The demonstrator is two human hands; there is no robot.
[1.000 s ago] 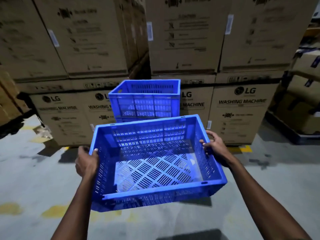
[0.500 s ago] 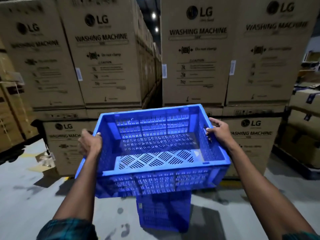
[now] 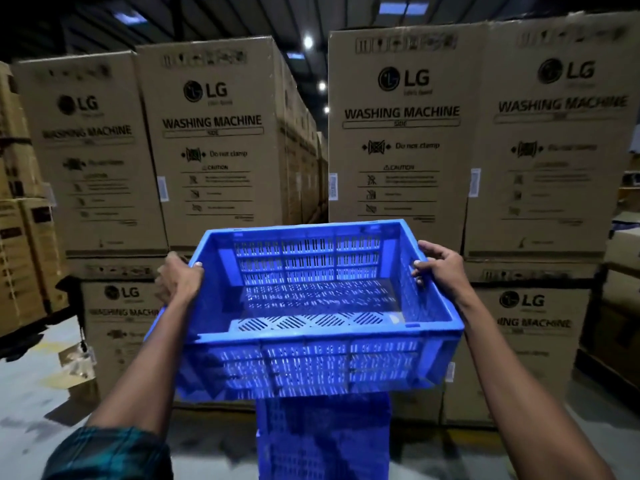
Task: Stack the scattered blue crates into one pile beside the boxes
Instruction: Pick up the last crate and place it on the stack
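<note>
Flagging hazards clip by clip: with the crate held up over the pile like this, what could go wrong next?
1. The held crate hides the top of the blue stack below it, so it may be set down off-centre and slide off.
2. The stack looks narrow and tall; a hard landing might tip it toward the washing machine boxes.
3. Left hand and right hand grip only the side rims; fingers could get pinched if the crate nests.

Slotted plastic crate (image 3: 304,327) — matt cardboard boxes (image 3: 398,133).

Empty blue crate (image 3: 311,323) raised, seemingly above pile (image 3: 323,441)
</note>
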